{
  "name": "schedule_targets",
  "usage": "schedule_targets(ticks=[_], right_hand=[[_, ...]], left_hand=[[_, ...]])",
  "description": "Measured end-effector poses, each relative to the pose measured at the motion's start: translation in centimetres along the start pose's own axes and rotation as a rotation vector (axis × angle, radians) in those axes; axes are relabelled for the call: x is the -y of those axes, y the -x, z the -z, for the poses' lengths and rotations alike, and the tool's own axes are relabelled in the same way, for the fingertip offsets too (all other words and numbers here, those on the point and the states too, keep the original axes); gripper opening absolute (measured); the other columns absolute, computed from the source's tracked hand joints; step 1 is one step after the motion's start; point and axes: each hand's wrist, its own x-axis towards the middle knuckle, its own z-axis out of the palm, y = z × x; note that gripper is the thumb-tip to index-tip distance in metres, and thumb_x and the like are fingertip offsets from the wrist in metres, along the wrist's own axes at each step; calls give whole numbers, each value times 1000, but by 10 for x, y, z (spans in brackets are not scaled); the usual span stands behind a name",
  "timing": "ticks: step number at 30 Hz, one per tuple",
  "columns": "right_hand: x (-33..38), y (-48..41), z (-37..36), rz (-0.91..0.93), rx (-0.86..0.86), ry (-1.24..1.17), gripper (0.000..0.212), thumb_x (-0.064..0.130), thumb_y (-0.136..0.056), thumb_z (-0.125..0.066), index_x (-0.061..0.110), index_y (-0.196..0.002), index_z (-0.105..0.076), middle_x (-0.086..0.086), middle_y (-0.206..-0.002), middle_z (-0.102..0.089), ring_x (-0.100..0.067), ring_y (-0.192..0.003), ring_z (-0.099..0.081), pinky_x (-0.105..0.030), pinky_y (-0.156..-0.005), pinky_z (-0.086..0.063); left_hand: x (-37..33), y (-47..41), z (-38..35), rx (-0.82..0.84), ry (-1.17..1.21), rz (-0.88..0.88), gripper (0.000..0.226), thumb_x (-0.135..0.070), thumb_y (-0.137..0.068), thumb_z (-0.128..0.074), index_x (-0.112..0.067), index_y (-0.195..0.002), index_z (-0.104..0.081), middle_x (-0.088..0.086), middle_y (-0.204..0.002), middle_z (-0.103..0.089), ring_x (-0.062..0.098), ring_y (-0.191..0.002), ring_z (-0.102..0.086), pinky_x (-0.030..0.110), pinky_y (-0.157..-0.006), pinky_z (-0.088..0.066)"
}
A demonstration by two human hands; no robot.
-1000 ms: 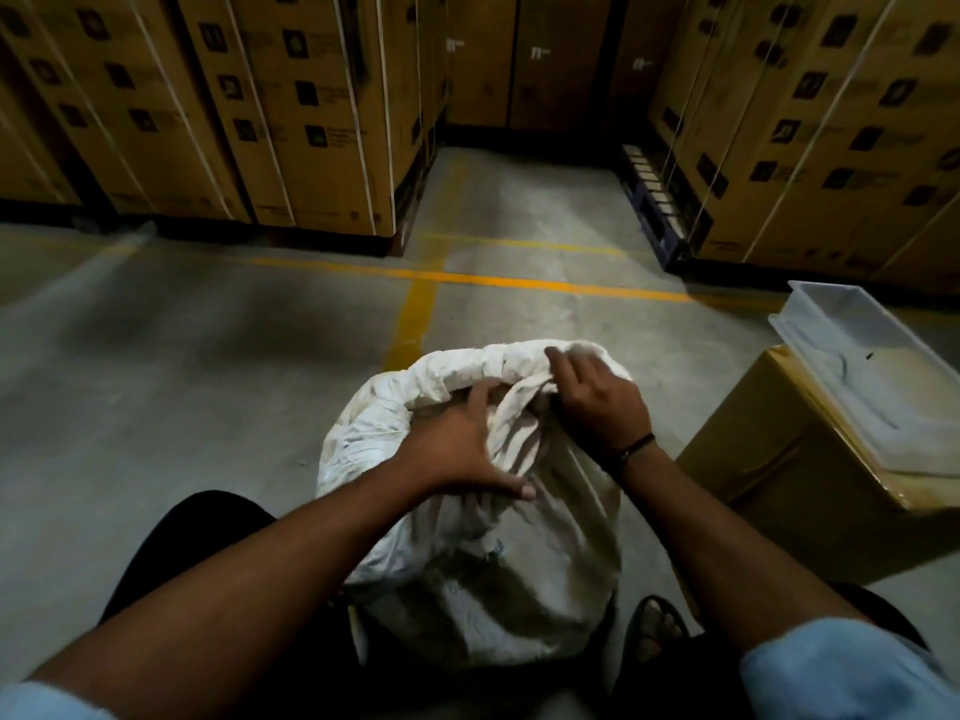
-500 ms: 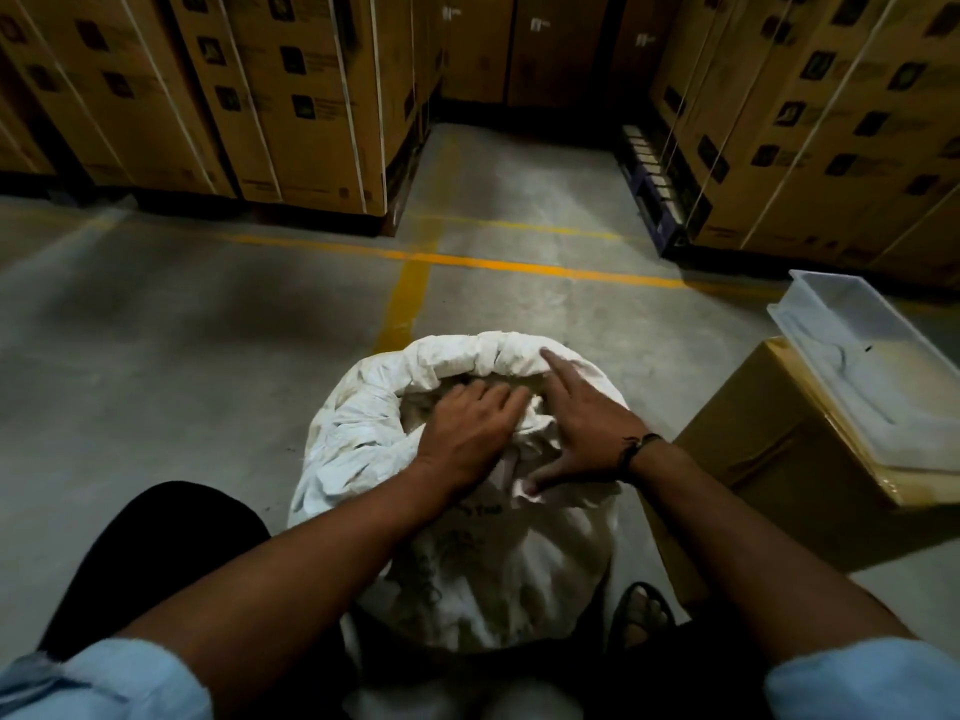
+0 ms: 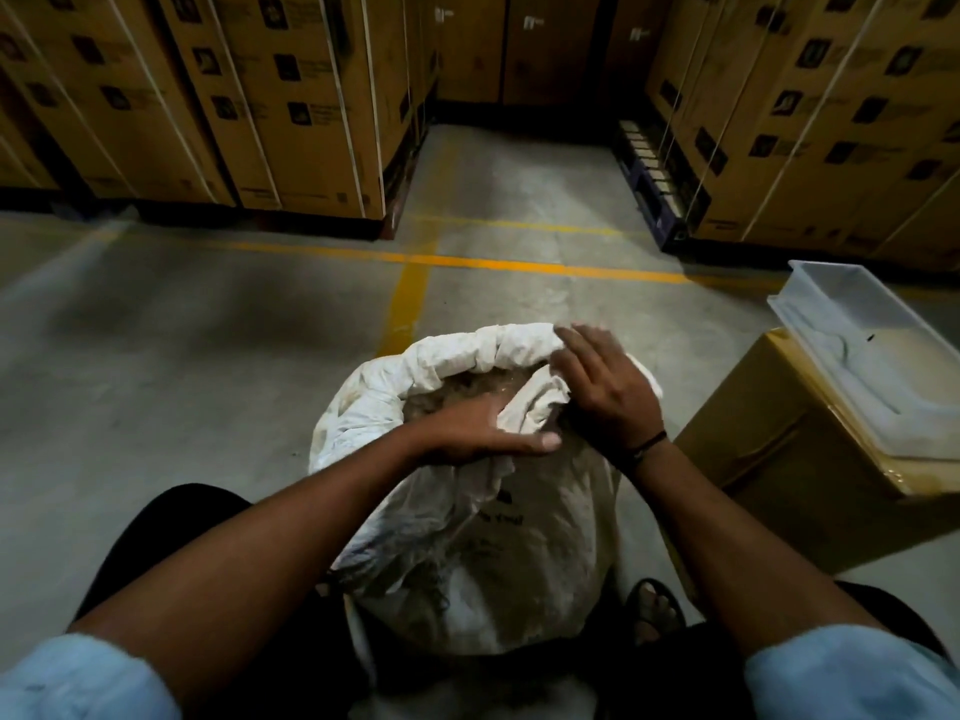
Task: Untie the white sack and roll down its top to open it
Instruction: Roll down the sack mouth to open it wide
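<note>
The white sack (image 3: pixel 483 558) stands upright on the floor between my knees. Its mouth is open, and the far and left rim is rolled into a thick white band (image 3: pixel 467 356). Brownish contents (image 3: pixel 467 392) show inside. My left hand (image 3: pixel 483 433) lies across the near rim, fingers dug into the cloth and thumb pressing a fold down. My right hand (image 3: pixel 602 392) rests on the right side of the rim with fingers spread over the bunched cloth. No tie is visible.
A cardboard box (image 3: pixel 779 459) stands right of the sack with a clear plastic tray (image 3: pixel 852 350) on top. Strapped cartons on pallets (image 3: pixel 291 106) line the back and both sides. Yellow lines (image 3: pixel 467 259) cross the concrete floor. A sandalled foot (image 3: pixel 654 610) shows below the sack.
My left hand has shifted from inside the mouth to the near rim, gripping the cloth. My right hand has moved up to the right rim. More of the rim is rolled.
</note>
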Motion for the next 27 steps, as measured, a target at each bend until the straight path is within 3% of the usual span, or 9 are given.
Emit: schedule_targets(ticks=[3, 7, 10, 13, 16, 18, 21, 25, 27], right_hand=[[10, -7, -2, 88, 281, -203, 43, 9, -86, -55, 2, -128, -55, -23, -123, -62, -39, -100, -64, -46, -88, -52], [19, -4, 3, -118, 947, -454, 117, 49, -60, -60, 11, -155, -4, -15, -157, -26, -31, -143, -28, -43, -118, -22], [16, 5, 5, -262, 1141, -472, 120, 51, -55, -81, 15, -151, -20, -12, -149, -42, -30, -136, -41, -34, -112, -33], [16, 10, 1, -282, 1015, -272, 67, 52, -64, -76, 30, -124, -54, -6, -116, -67, -27, -105, -62, -37, -85, -53], [25, 21, -5, -190, 743, 22, 50, 38, -66, -69, 19, -111, -61, -10, -106, -65, -34, -95, -57, -41, -68, -52], [30, 37, -4, -53, 488, 124, 39, 30, -72, -66, 12, -106, -63, -13, -102, -64, -35, -95, -54, -41, -74, -47], [30, 48, -1, 142, 250, 141, 44, 18, -88, -49, 6, -129, -59, -13, -126, -62, -34, -126, -53, -53, -102, -40], [40, 42, 3, 134, 820, -31, 105, 45, -73, -59, 6, -154, -4, -12, -158, -25, -27, -147, -25, -57, -118, -14], [50, 46, -2, -59, 1061, -157, 124, 64, -64, -59, 15, -153, 13, -11, -159, -22, -28, -141, -33, -53, -116, -23]], left_hand=[[14, -3, -12, -116, -452, 122, 69, -39, -84, -74, -21, -143, -44, 5, -138, -57, 25, -123, -57, 34, -102, -46], [27, -3, -47, -280, -1001, 154, 53, -26, -92, -48, -7, -141, -37, 21, -129, -55, 39, -97, -65, 45, -82, -53], [29, -4, -81, -441, -1131, -29, 55, -31, -78, -66, -6, -126, -54, 21, -114, -61, 36, -83, -62, 42, -77, -51], [22, -7, -77, -353, -876, -6, 67, -28, -77, -63, -12, -138, -40, 15, -126, -50, 34, -110, -52, 46, -95, -41], [29, -14, -36, -159, -578, 231, 98, -66, -67, -73, -25, -146, -31, 7, -147, -42, 33, -134, -38, 54, -110, -28], [37, -13, -15, -133, -559, 278, 87, -82, -62, -68, -30, -130, -52, -1, -134, -56, 27, -125, -48, 49, -106, -35], [44, -12, -11, 3, -579, 240, 67, -69, -70, -73, -20, -113, -60, 3, -114, -67, 24, -102, -60, 36, -85, -49], [50, -14, -21, 25, -624, 194, 66, -50, -81, -70, -12, -130, -47, 11, -124, -64, 30, -110, -61, 37, -85, -50], [48, -12, -25, 12, -725, 166, 69, -46, -84, -68, -12, -137, -39, 13, -126, -62, 32, -112, -60, 38, -84, -48]])
